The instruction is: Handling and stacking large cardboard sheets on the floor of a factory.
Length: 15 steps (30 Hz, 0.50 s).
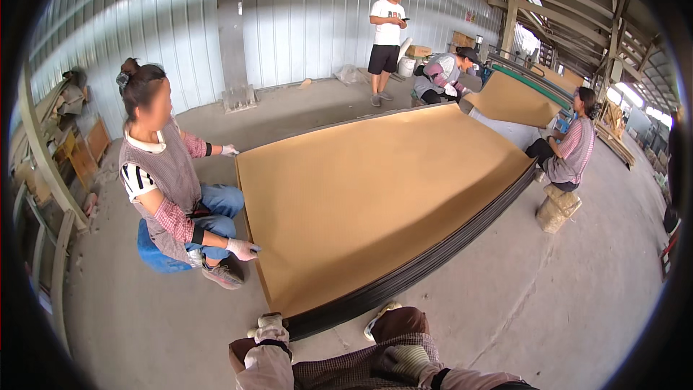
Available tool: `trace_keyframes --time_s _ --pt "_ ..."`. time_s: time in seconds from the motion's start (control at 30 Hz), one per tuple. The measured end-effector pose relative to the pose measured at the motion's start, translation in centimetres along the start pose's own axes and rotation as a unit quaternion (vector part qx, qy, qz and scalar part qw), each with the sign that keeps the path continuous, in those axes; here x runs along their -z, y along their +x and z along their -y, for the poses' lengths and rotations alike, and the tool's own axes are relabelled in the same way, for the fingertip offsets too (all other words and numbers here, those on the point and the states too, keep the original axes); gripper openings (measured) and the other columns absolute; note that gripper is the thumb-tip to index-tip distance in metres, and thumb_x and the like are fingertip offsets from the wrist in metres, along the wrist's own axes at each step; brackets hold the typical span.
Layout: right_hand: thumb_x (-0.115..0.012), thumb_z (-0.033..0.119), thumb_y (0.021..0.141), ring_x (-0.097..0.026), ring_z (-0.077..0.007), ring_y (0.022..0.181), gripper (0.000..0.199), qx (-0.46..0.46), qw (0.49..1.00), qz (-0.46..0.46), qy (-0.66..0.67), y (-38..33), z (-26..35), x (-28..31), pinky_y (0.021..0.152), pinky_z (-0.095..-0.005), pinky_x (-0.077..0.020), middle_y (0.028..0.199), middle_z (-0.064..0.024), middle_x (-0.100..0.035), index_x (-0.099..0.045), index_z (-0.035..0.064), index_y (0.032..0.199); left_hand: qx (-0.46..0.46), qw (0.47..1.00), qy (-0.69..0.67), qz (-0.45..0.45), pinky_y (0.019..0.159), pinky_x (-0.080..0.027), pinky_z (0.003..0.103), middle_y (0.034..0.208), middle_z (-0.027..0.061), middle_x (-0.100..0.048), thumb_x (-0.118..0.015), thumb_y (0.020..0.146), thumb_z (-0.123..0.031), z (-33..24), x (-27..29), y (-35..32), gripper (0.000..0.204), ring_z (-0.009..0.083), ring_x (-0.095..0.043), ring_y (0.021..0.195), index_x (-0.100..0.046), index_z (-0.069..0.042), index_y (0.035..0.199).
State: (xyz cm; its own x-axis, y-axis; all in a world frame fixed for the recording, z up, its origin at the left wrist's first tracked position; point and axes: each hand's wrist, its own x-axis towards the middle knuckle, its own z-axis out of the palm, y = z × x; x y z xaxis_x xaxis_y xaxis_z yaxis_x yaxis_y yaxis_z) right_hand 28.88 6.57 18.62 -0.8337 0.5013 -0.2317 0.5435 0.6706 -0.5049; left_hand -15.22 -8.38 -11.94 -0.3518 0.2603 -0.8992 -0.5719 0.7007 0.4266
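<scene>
A large tan sheet [382, 188] lies on top of a tall stack of dark-edged sheets [411, 282] on the floor. My left hand [271, 325], in a pale work glove, is closed at the sheet's near left corner; its fingertips are partly hidden. My right hand [406, 361], in a striped glove, is low by my lap and right knee, away from the stack. Its fingers are too unclear to read. At the left, a seated co-worker has one gloved hand [243, 248] at the sheet's left edge and the other gloved hand [229, 150] by its far left corner.
Beyond the stack, a crouching co-worker [444, 76] and a seated co-worker [574, 145] flank a curved tan sheet [516, 98] at a green-edged machine [530, 81]. A person in white [388, 25] stands near the metal wall. Scrap boards [68, 152] lean at the left.
</scene>
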Motion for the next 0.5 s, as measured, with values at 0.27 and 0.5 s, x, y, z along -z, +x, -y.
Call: trace_keyframes --time_s 0.27,0.5 --pt "-0.056 0.035 0.083 -0.063 -0.0344 0.077 0.029 0.025 0.999 -0.041 -0.019 -0.1 -0.5 -1.1 0.068 -0.0431 -0.0494 0.082 -0.0144 -0.065 -0.061 0.0078 0.09 -0.348 0.659 0.63 -0.217 0.095 -0.045 0.033 0.121 0.0068 -0.061 -0.062 0.077 -0.033 -2.7 -2.9 -4.1 0.039 0.0242 -0.054 0.117 -0.064 -0.015 0.112" --pt "-0.056 0.033 0.083 -0.062 -0.0364 0.073 0.025 0.011 0.999 -0.027 -0.025 0.4 -1.6 -2.3 0.064 -0.0465 -0.0479 0.077 -0.0159 -0.064 -0.061 0.0089 0.086 -0.454 0.703 0.509 -0.203 0.109 -0.024 0.053 0.143 0.02 -0.033 -0.066 0.072 -0.05 -5.8 -11.6 -13.2 0.079 0.038 -0.029 0.134 -0.039 -0.016 0.138"
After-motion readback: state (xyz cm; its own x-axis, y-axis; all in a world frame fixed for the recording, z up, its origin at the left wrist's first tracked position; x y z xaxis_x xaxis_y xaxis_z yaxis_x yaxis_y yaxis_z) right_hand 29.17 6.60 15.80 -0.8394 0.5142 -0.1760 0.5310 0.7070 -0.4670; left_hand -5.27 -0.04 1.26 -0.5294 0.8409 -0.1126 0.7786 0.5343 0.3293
